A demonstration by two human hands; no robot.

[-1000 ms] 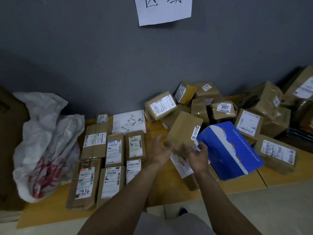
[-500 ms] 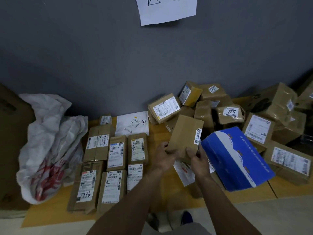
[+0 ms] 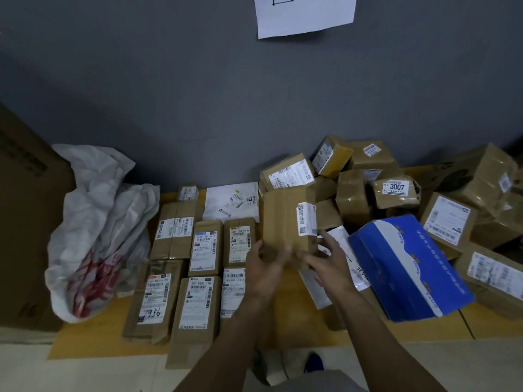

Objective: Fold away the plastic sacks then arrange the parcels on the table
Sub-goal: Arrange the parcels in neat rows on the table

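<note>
Brown parcel (image 3: pixel 283 222) upright just left of the blue box (image 3: pixel 407 267), over the worktop (image 3: pixel 93 332); I see the left hand (image 3: pixel 266 263) gripping its lower end, the right hand (image 3: pixel 325 260) seemingly pinching it too.

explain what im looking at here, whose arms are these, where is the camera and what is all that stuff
No machine here: these are a person's two bare arms, seen from a wide-angle camera worn on the head, looking forward and down. The left hand grips the bottom of a brown parcel, held upright over the table. The right hand is at the parcel's lower right corner, though whether it grips or only steadies is unclear. On the left of the wooden table, labelled parcels lie flat in neat rows. On the right is a loose heap of parcels, with a blue and white box leaning in front. A crumpled white plastic sack sits at the far left.
</note>
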